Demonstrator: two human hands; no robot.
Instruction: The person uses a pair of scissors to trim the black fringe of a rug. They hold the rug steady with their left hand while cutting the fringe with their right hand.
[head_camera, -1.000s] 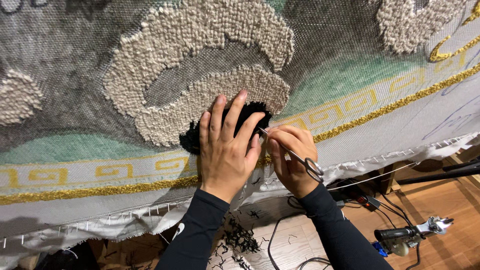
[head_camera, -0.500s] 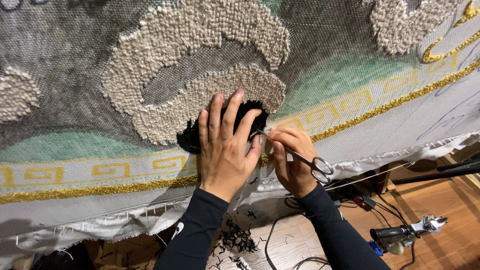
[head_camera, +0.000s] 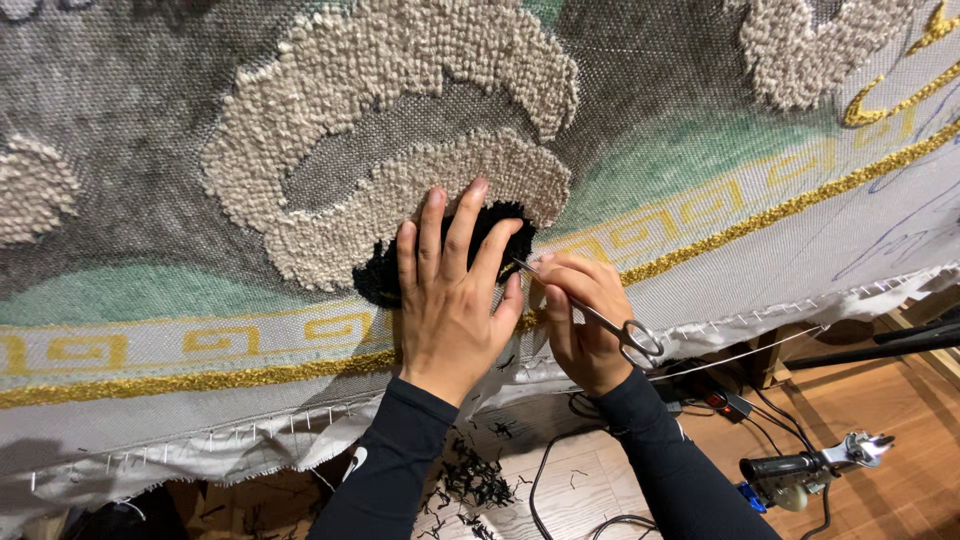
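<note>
A large tufting cloth (head_camera: 150, 130) hangs stretched in front of me, with cream looped yarn shapes (head_camera: 400, 120), green painted bands and a gold yarn border (head_camera: 200, 380). My left hand (head_camera: 455, 295) lies flat with fingers spread on a patch of black tufted yarn (head_camera: 378, 280). My right hand (head_camera: 585, 320) grips small metal scissors (head_camera: 600, 320), their tips pointing at the black patch's right edge, beside my left fingers. Both arms wear black sleeves.
The cloth's lower edge (head_camera: 250, 440) is stapled along a frame. Below it, a wooden floor (head_camera: 880, 400) holds black yarn clippings (head_camera: 470, 480), cables, a power strip (head_camera: 715, 400) and a tufting gun (head_camera: 800, 470) at lower right.
My hands have barely moved on the black patch. The view has shifted slightly, so cloth and hands sit a bit lower left in the picture.
</note>
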